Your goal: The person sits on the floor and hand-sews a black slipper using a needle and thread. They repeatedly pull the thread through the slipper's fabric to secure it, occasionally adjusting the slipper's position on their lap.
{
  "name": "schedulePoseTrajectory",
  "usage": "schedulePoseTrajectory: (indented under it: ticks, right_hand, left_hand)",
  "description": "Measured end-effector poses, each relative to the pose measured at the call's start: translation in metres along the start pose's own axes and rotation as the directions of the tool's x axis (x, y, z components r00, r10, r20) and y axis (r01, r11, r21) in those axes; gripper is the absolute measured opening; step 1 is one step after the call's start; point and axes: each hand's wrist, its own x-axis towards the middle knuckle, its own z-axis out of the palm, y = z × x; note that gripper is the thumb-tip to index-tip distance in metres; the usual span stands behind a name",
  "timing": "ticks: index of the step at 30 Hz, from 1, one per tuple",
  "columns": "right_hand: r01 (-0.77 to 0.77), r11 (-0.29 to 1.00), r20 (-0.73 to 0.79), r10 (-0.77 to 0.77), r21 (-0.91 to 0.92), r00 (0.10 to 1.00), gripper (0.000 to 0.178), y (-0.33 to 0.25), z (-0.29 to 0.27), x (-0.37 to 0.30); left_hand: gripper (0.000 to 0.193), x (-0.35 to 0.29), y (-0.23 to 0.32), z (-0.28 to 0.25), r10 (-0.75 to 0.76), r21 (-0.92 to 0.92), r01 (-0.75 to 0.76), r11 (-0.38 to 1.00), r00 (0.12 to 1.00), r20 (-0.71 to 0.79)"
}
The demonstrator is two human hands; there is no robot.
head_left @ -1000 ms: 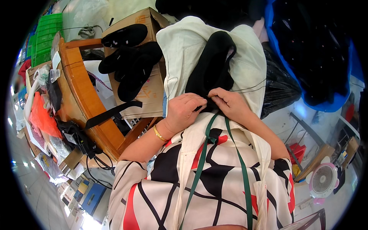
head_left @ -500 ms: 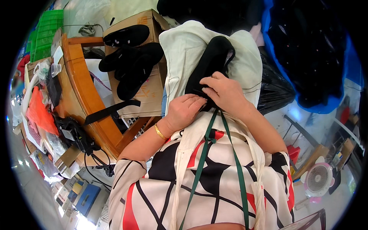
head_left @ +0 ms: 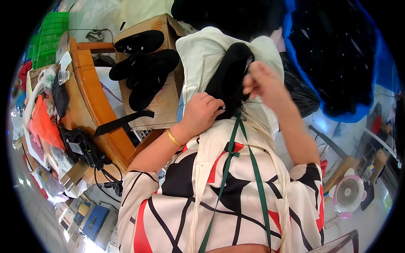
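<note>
A black fabric shoe [head_left: 229,67] lies on the pale cloth [head_left: 196,55] across my lap, its toe end pointing away from me. My left hand [head_left: 201,111] is closed on the near end of the shoe, fingertips pressed to its edge. Just right of the shoe, my right hand [head_left: 265,84] is raised with curled, pinched fingers, smeared by motion. What those fingers hold is too small to make out. A thin dark thread [head_left: 253,102] runs from the shoe's near end to the right, below my right hand.
Several black shoes [head_left: 145,63] rest on a cardboard box [head_left: 147,114] at the left, beside a wooden chair frame [head_left: 95,97]. A blue-rimmed bag [head_left: 291,46] of dark items stands at the right, near a black plastic bag [head_left: 301,92]. A pink-white fan [head_left: 348,190] is at lower right.
My right hand has moved up and to the right, off the shoe's near end. My left hand stays on the shoe, having shifted only slightly.
</note>
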Motion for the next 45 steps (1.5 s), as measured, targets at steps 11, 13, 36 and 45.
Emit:
schedulePoseTrajectory:
  ticks: [11,13,36,45]
  right_hand:
    - [-0.662,0.286,-0.284,-0.952,-0.693,-0.115,0.013,-0.223,-0.236,-0.131]
    - [-0.483,0.222,-0.215,-0.974,-0.847,-0.072,0.011,-0.209,-0.236,-0.124]
    - [0.383,0.546,0.245,-0.309,-0.746,0.919,0.014,0.060,0.020,-0.042]
    - [0.385,0.484,0.292,-0.258,-0.786,0.921,0.019,0.056,0.016,-0.041]
  left_hand:
    - [0.019,0.007,-0.001,-0.003,-0.016,-0.032,0.018,0.999,0.998,0.063]
    - [0.019,0.005,-0.003,0.000,-0.014,-0.032,0.016,0.999,0.998,0.064]
    - [0.025,-0.007,-0.001,0.011,-0.124,-0.056,0.118,0.991,0.985,-0.123]
    - [0.026,-0.007,-0.001,0.010,-0.128,-0.053,0.123,0.991,0.986,-0.111]
